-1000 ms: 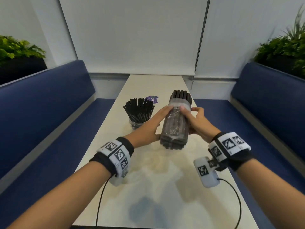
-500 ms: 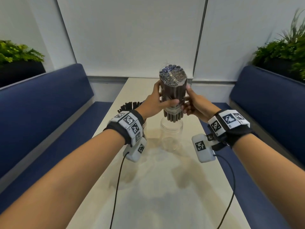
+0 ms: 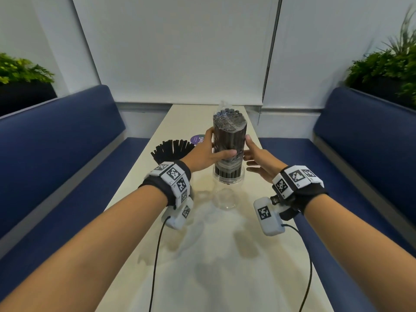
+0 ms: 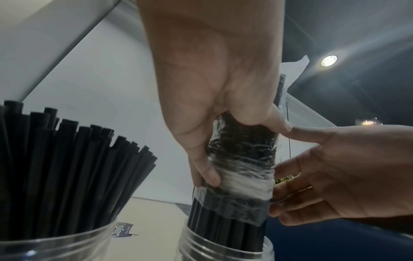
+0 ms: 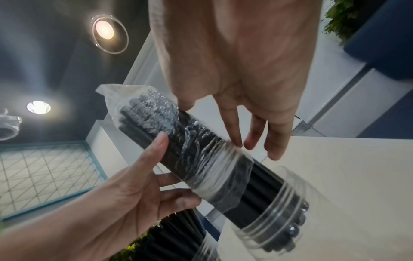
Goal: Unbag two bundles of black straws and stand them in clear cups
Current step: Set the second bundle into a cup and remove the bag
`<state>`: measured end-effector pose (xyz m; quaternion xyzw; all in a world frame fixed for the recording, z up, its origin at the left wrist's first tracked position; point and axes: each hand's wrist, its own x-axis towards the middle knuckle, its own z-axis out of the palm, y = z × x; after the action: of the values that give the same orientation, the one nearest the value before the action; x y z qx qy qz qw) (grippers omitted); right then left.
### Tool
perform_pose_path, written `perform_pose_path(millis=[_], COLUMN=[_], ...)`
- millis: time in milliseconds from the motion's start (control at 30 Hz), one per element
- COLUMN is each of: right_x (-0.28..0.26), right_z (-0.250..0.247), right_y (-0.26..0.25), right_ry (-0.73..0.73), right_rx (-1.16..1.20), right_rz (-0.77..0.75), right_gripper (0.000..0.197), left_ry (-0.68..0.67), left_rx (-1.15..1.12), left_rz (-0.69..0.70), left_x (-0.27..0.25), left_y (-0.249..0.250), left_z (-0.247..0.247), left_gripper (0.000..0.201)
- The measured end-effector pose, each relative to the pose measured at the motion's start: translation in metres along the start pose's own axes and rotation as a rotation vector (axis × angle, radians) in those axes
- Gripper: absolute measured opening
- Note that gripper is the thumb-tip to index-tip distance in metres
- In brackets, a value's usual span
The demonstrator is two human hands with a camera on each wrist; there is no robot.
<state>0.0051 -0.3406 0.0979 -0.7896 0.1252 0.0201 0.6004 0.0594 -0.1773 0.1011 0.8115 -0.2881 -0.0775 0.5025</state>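
The left hand (image 3: 203,154) wraps the bagged bundle of black straws (image 3: 229,140) at mid-height, its fingers (image 4: 201,164) curled round the crinkled plastic bag (image 4: 243,178) and the thumb across the near side. The right hand (image 3: 258,159) sits on the opposite side of that bundle with its fingers (image 5: 257,136) straight and slightly spread, the index fingertip touching the bag while the others hang just off it (no curl round the bundle shows in any view). The bundle stands upright, its bare lower ends already inside the rim of a clear cup (image 3: 228,190); the bag covers the upper part and is bunched in a band just above the cup's mouth, with a loose flap at the top. Left of the bundle, a second clear cup (image 4: 51,247) holds loose black straws (image 3: 172,150) that fan outward. Both cups stand on the pale table (image 3: 213,255), and a purple round sticker (image 3: 197,139) lies on the table behind the bundle's left side.
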Motion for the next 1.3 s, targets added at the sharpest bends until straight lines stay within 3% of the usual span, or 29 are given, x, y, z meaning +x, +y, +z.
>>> perform_pose_path(millis=[133,300,467,667,767,833,933,1066,1166,1233,1300], right_x=[-0.008,-0.01,0.005,0.01,0.016,0.017,0.018,0.015,0.012,0.011,0.012], right_z=[0.005,0.007,0.002,0.003,0.006,0.009,0.007,0.005,0.007,0.01,0.01], right_y=[0.002,-0.016,-0.014,-0.012,-0.009,-0.008,-0.009,-0.011,-0.008,-0.005,-0.003], right_ry=[-0.049,-0.007,0.124,0.248,0.342,0.359,0.367,0.219,0.05,0.09,0.199], right_rx=[-0.028,0.126,0.195,0.258,0.101,0.007,-0.039,-0.055,-0.338,-0.498,-0.512], right_rz=[-0.013,-0.293,-0.22,-0.224,-0.266,-0.281,-0.29,-0.36,-0.34,-0.379,-0.417], right_gripper=[0.073,0.046,0.036,0.032,0.022,0.029,0.041,0.051,0.063,0.052,0.029], left_ry=[-0.044,0.0,-0.018,-0.049,-0.086,-0.083,0.089,0.307,0.28,0.238,0.215], left_rx=[0.038,0.038,-0.036,0.029,0.003,0.038,0.22,0.257,0.244,0.249,0.247], left_rz=[-0.034,-0.05,-0.026,0.05,0.018,0.029,0.041,0.093,0.033,0.005,0.014], left_x=[0.002,0.011,0.013,0.008,0.007,0.009,0.018,0.025,0.029,0.028,0.025], left_y=[-0.002,0.006,0.012,0.013,0.013,0.011,0.001,0.003,0.007,0.006,0.005], left_z=[0.008,0.012,0.009,0.009,0.006,0.003,-0.004,-0.01,-0.006,-0.002,0.001], left_gripper=[0.085,0.081,0.08,0.08,0.073,0.063,0.043,0.026,0.023,0.023,0.024])
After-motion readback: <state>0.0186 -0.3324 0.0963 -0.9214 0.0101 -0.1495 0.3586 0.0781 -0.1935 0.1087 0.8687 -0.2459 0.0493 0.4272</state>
